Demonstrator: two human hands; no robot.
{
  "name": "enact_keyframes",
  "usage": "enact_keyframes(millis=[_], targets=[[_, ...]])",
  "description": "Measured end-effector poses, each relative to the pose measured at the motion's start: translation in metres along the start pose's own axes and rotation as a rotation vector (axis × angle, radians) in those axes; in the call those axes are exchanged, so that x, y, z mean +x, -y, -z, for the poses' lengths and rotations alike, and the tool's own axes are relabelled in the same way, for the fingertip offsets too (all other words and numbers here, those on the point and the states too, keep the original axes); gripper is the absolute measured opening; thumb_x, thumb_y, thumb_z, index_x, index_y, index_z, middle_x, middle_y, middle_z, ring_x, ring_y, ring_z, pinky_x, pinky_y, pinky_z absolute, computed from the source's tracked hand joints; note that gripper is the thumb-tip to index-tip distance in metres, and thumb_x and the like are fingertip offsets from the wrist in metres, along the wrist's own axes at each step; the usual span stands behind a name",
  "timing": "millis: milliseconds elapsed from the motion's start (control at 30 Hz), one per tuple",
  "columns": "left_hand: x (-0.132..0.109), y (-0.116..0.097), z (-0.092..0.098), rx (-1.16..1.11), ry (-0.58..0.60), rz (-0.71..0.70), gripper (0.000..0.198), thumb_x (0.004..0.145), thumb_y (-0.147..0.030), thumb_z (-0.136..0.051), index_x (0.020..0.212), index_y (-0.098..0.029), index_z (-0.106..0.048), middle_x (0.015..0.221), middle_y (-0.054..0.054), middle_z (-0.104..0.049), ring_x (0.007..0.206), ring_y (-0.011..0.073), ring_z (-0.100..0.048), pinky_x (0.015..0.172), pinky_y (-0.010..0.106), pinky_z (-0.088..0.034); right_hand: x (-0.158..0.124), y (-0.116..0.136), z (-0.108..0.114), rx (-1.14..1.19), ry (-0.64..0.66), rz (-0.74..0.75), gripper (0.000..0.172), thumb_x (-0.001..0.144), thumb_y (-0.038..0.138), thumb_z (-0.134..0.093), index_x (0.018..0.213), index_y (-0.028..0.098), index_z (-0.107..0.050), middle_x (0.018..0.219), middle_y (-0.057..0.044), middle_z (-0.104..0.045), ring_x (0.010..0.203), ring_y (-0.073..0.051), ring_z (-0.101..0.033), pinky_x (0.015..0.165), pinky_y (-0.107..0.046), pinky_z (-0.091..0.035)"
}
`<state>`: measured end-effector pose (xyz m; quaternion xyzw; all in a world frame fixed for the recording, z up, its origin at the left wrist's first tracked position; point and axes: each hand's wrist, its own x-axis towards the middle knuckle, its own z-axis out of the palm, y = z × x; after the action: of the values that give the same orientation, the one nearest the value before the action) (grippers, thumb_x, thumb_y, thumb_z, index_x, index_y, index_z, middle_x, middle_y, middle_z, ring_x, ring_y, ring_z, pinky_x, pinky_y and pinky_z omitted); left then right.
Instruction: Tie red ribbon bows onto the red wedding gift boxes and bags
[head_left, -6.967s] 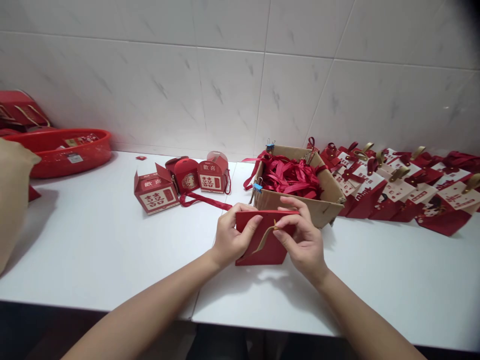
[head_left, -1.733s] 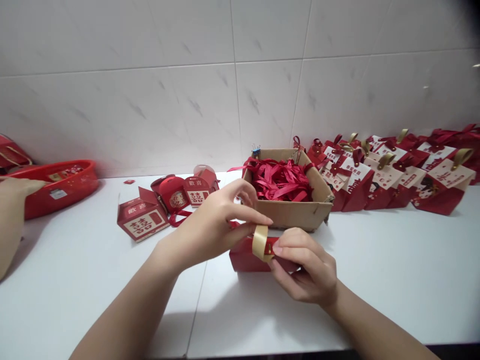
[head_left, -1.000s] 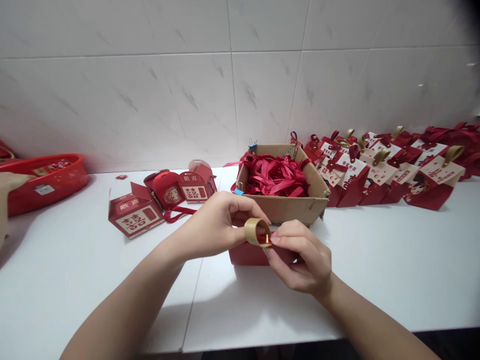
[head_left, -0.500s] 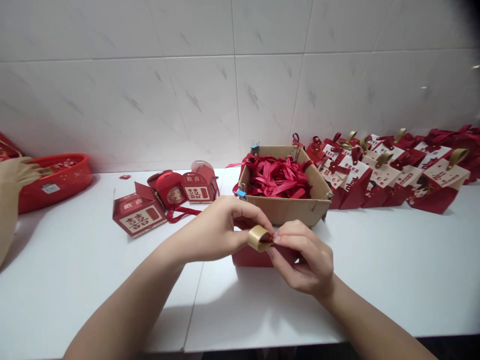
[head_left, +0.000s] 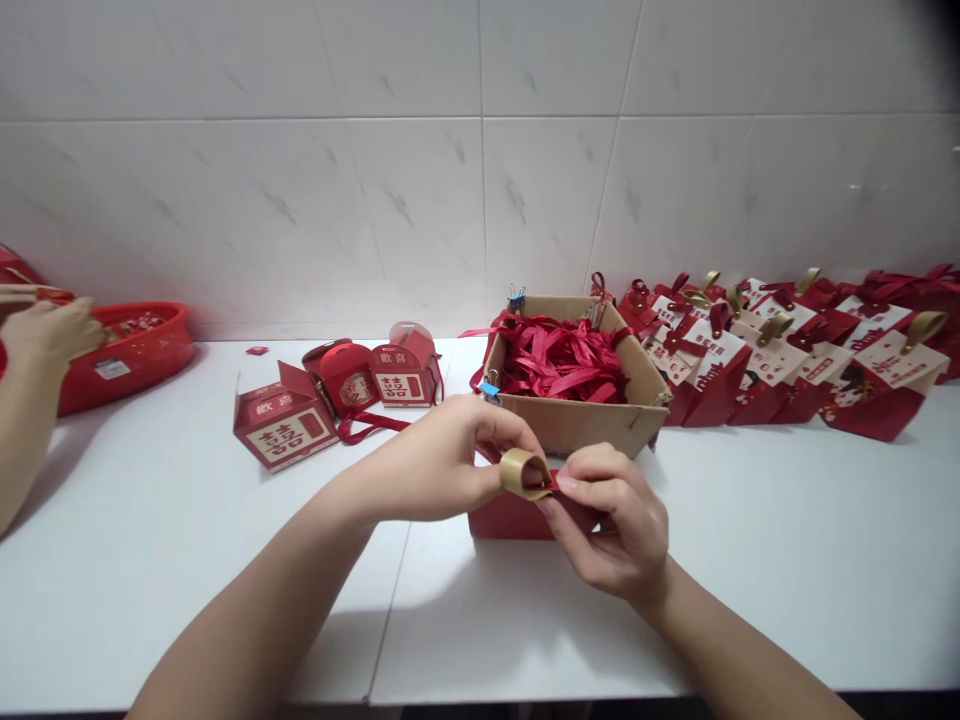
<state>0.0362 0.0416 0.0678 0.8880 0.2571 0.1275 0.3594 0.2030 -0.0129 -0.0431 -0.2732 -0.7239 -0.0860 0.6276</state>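
A small red gift box (head_left: 504, 518) stands on the table in front of me, its upper part mostly hidden by my hands. At its top is a gold strap handle (head_left: 516, 472), bent into a loop. My left hand (head_left: 465, 455) is closed on this loop from the left, with a fingertip showing inside it. From the right, my right hand (head_left: 611, 510) pinches the top edge of the box beside the strap's end. Just behind my hands is a cardboard box (head_left: 577, 425) filled with red ribbons (head_left: 559, 355).
Several finished-looking gift bags (head_left: 874, 385) stand in rows at the right. Left of centre are three red boxes, one a red carton (head_left: 289, 425), with a red ribbon (head_left: 371, 425). At far left another person's hand (head_left: 56, 330) is over a red basin (head_left: 139, 365). A tiled wall (head_left: 405, 220) rises behind.
My hands stay at the strap with only slight finger movement; more of the loop's opening shows. The other person's hand has lifted from the basin, holding something red. The view has shifted slightly.
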Motion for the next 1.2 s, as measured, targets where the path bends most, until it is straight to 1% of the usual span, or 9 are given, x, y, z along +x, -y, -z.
enact_keyframes(millis=[200,333,400,533,633,800,967,1100,1200], targets=[[-0.005,0.0,0.007,0.074,0.103,-0.071,0.022,0.081,-0.011,-0.054,0.094,-0.015,-0.071,0.083,0.003,-0.071,0.074,0.0141,-0.063,0.064,0.022,-0.049,-0.001,0.001,0.0,-0.012,-0.003,0.023,0.03,0.074,-0.001,-0.062,0.097,0.016,-0.054,0.084,-0.006,-0.053,0.074,-0.016,-0.055,0.058,-0.03,-0.051],[-0.011,0.001,0.011,0.115,0.166,-0.131,0.024,0.077,-0.009,-0.058,0.098,-0.015,-0.068,0.092,0.006,-0.071,0.079,0.0154,-0.063,0.067,0.023,-0.049,-0.001,0.003,0.0,-0.038,-0.005,0.093,0.03,0.07,-0.002,-0.066,0.093,0.015,-0.056,0.079,-0.006,-0.056,0.07,-0.016,-0.054,0.057,-0.031,-0.05],[-0.012,0.002,0.009,0.132,0.138,-0.091,0.021,0.076,-0.008,-0.058,0.093,-0.015,-0.067,0.087,0.005,-0.07,0.075,0.0144,-0.063,0.063,0.023,-0.048,-0.001,0.003,0.0,-0.048,-0.012,0.076,0.03,0.069,0.0,-0.068,0.091,0.016,-0.057,0.076,-0.005,-0.058,0.067,-0.015,-0.054,0.056,-0.03,-0.049],[-0.008,0.004,0.001,0.147,0.032,0.017,0.015,0.074,-0.007,-0.057,0.084,-0.015,-0.066,0.074,0.002,-0.068,0.065,0.0126,-0.06,0.054,0.02,-0.045,0.003,0.001,0.001,-0.018,-0.021,-0.124,0.025,0.07,0.007,-0.072,0.089,0.017,-0.059,0.073,-0.002,-0.059,0.064,-0.014,-0.054,0.054,-0.027,-0.047],[-0.006,0.006,-0.002,0.118,-0.004,0.015,0.02,0.071,-0.004,-0.055,0.083,-0.015,-0.066,0.074,0.002,-0.068,0.066,0.0128,-0.061,0.055,0.02,-0.045,0.007,0.001,0.002,0.002,0.027,-0.227,0.02,0.071,0.012,-0.071,0.088,0.017,-0.063,0.074,-0.003,-0.06,0.065,-0.014,-0.055,0.055,-0.028,-0.048],[-0.004,0.007,-0.003,0.061,-0.031,-0.008,0.02,0.072,-0.005,-0.054,0.081,-0.015,-0.069,0.081,0.003,-0.07,0.071,0.0142,-0.063,0.059,0.021,-0.047,0.009,0.004,0.004,0.02,0.063,-0.219,0.019,0.074,0.011,-0.067,0.092,0.017,-0.068,0.075,-0.005,-0.061,0.064,-0.014,-0.056,0.054,-0.027,-0.049],[-0.003,0.008,-0.004,0.069,-0.038,-0.006,0.019,0.072,-0.004,-0.053,0.078,-0.016,-0.067,0.074,0.001,-0.068,0.067,0.013,-0.061,0.057,0.021,-0.046,0.009,0.003,0.003,0.011,0.044,-0.169,0.024,0.074,0.009,-0.066,0.097,0.017,-0.068,0.078,-0.006,-0.063,0.065,-0.015,-0.056,0.055,-0.029,-0.05],[-0.002,0.009,-0.004,0.073,-0.037,-0.002,0.011,0.073,-0.007,-0.053,0.075,-0.016,-0.06,0.07,0.0,-0.063,0.067,0.0124,-0.058,0.058,0.021,-0.045,0.008,0.0,0.003,0.017,0.044,-0.142,0.03,0.072,0.004,-0.065,0.099,0.016,-0.068,0.08,-0.007,-0.064,0.066,-0.015,-0.056,0.056,-0.029,-0.049],[-0.002,0.01,-0.005,0.018,-0.059,-0.012,0.01,0.074,-0.008,-0.055,0.077,-0.017,-0.05,0.075,0.0,-0.062,0.073,0.0136,-0.059,0.06,0.022,-0.045,0.006,-0.001,0.003,0.016,0.04,-0.138,0.033,0.073,0.004,-0.064,0.103,0.017,-0.068,0.073,-0.004,-0.059,0.06,-0.013,-0.051,0.051,-0.026,-0.045]])
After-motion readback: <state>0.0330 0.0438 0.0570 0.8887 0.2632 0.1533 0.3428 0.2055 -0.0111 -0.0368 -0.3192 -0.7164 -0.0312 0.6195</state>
